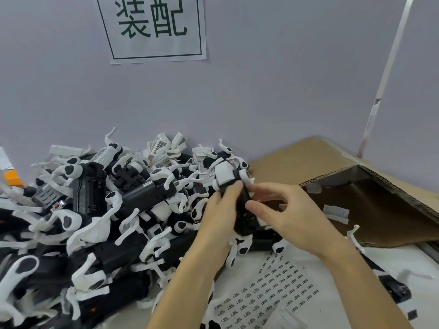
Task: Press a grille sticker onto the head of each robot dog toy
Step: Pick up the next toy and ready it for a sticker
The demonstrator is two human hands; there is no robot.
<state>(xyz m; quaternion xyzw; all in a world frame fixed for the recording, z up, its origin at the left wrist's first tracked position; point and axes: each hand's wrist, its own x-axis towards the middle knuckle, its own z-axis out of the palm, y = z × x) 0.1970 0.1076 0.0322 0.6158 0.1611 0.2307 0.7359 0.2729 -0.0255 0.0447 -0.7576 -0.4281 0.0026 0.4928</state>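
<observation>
1. Left hand (219,211) grips the robot dog toy (234,193), fingers curled round its black body.
2. Right hand (288,216): thumb and fingers pinched against the toy's right side; whether they hold a sticker, cannot tell.
3. Toy: glossy black-and-white plastic, held above the desk (342,288) centre, long axis running away from the person, boxy white end farthest.
4. Sticker sheet (268,298): flat, white, rows of small dark grille stickers, near desk edge.
5. Toy pile (95,210) fills desk's left; cardboard box (370,200) at right.

Both hands gripping one robot dog toy (237,198), toy pile (95,210) left, sticker sheet (273,293) below
</observation>
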